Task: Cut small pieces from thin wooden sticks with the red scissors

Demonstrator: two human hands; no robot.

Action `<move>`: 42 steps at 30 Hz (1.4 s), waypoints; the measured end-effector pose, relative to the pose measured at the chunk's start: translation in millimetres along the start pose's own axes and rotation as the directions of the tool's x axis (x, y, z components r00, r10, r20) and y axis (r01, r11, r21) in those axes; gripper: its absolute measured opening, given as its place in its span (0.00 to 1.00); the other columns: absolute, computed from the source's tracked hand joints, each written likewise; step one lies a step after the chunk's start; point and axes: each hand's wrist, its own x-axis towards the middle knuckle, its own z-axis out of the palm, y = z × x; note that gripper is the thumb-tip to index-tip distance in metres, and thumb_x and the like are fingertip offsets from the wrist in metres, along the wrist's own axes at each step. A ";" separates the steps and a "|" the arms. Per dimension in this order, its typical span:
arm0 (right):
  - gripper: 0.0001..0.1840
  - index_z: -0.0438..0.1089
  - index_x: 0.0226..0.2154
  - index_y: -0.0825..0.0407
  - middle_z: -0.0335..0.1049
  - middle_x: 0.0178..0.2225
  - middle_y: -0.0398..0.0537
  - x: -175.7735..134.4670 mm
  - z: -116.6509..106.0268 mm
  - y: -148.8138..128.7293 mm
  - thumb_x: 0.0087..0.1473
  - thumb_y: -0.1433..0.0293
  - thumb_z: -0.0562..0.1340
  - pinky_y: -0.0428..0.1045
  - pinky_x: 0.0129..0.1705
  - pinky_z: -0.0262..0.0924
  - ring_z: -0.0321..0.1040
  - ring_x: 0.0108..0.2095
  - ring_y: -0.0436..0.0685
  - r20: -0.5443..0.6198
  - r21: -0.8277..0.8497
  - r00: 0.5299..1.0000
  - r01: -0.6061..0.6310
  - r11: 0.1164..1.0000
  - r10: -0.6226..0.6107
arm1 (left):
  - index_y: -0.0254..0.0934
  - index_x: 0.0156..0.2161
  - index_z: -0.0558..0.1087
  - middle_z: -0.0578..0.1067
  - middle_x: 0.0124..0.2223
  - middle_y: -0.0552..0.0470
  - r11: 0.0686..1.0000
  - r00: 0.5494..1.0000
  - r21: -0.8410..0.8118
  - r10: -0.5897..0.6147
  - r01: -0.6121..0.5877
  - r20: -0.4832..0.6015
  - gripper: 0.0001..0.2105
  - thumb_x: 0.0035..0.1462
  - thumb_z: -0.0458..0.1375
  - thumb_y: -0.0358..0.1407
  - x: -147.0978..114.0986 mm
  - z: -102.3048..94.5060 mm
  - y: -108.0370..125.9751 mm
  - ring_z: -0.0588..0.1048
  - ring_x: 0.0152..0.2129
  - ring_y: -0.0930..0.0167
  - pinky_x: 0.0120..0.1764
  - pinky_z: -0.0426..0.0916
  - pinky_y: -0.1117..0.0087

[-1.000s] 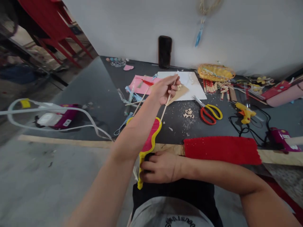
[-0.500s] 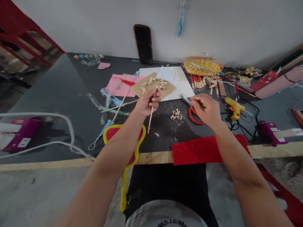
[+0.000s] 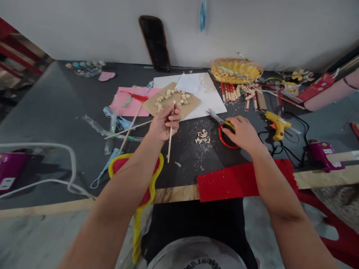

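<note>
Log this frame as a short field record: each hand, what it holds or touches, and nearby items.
left hand: grip shut on wooden stick
right hand: resting on scissors, grip unclear
between hands: pile of cut stick pieces
behind left hand: cardboard with pieces arranged
near edge: red felt
right side: yellow glue gun

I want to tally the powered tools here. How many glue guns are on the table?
1: the yellow glue gun lies right of the right hand and the scissors. Clutter near the basket might hide another.
</note>
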 end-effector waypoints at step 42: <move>0.39 0.57 0.52 0.47 0.63 0.32 0.38 -5.9 0.6 -58.0 0.39 0.69 0.73 0.44 0.31 0.58 0.61 0.29 0.46 0.131 0.985 0.991 -0.126 0.115 -0.038 | 0.33 0.30 0.68 0.73 0.24 0.55 0.747 0.970 0.644 -0.240 0.165 0.029 0.16 0.48 0.69 0.41 -40.3 6.4 -61.6 0.61 0.13 0.82 0.10 0.52 0.84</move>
